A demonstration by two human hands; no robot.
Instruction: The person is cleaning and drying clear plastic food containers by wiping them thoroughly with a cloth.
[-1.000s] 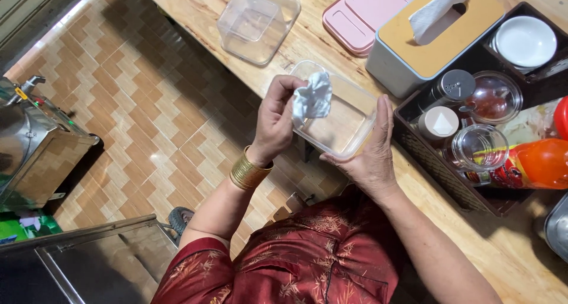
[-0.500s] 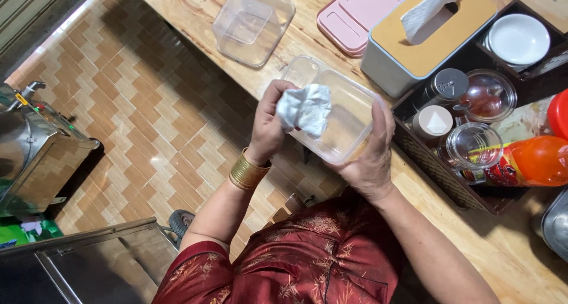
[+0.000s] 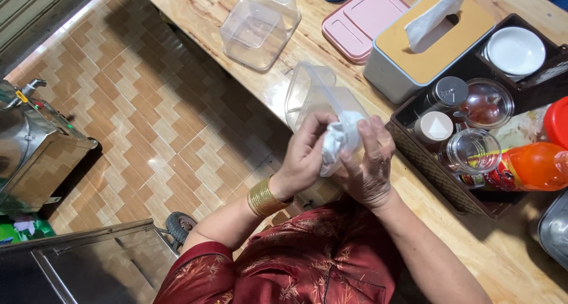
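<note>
Left hand (image 3: 305, 156) grips a crumpled white tissue (image 3: 337, 139), pressing it against the clear plastic container (image 3: 313, 94). Right hand (image 3: 368, 165) clasps that container from the other side, tilted above the wooden table's (image 3: 195, 8) edge, beside the tissue box (image 3: 426, 49).

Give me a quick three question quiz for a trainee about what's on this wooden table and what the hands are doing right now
1. True or false: the left hand presses a white tissue against the clear container.
2. Which steadies the container? A) right hand B) nothing
3. What colour is the flat lidded box beside the tissue box?

Key: 1 true. 2 A. 3 pink.
</note>
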